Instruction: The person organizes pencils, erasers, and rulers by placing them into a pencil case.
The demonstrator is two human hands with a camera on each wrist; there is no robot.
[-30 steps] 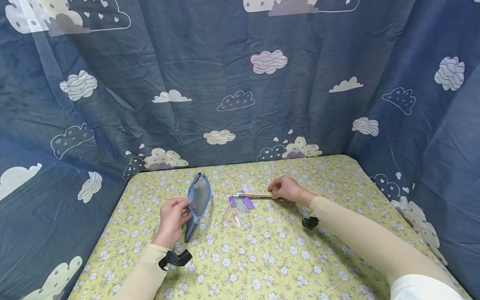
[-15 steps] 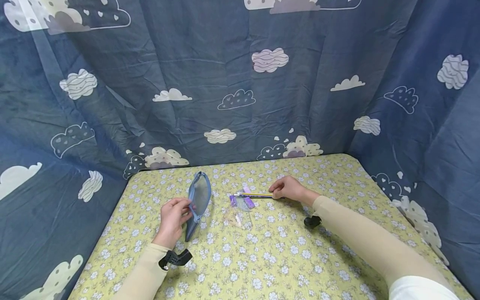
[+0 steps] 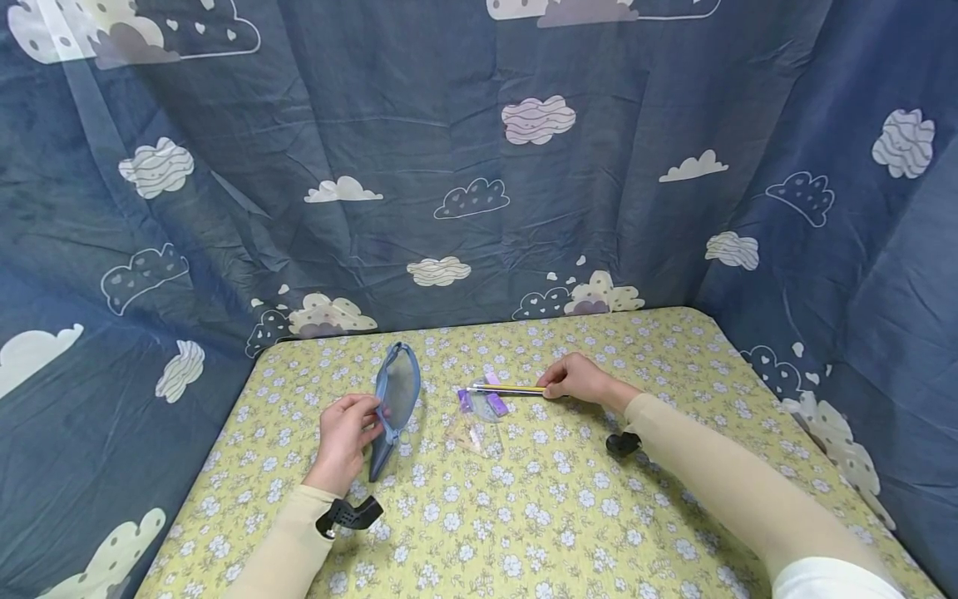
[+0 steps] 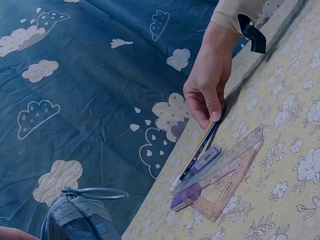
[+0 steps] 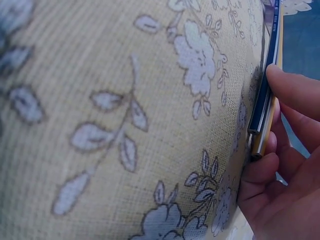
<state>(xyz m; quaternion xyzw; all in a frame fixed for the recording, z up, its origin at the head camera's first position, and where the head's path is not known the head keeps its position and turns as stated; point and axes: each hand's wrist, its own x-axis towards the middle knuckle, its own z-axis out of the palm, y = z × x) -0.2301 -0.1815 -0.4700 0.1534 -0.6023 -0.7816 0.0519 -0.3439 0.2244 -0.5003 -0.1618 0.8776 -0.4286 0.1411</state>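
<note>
My left hand [image 3: 348, 437] holds a blue zip pouch [image 3: 400, 391] by its near side. The pouch stands on edge with its zipped mouth spread wide, and its zip end shows at the bottom of the left wrist view. At the right, my right hand [image 3: 576, 378] pinches a yellow pencil [image 3: 516, 388] and a dark blue pencil [image 4: 192, 168] side by side, near one end. Their white far ends lie over a small group of stationery. In the right wrist view, thumb and fingertips press the two pencils [image 5: 264, 107] together, close over the cloth.
Beneath the pencils' far ends are purple pieces [image 3: 496, 405], one like a small labelled box [image 4: 206, 159]. A clear plastic drawing tool [image 3: 482, 409] and a pinkish set square [image 4: 215, 210] lie there too. Yellow floral cloth [image 3: 524, 516] covers the table; blue cloud-print curtains [image 3: 449, 125] surround it.
The right hand's fingers have drawn slightly closer around the pencils, with the hand nearly in place. The left hand and the pouch stay where they were.
</note>
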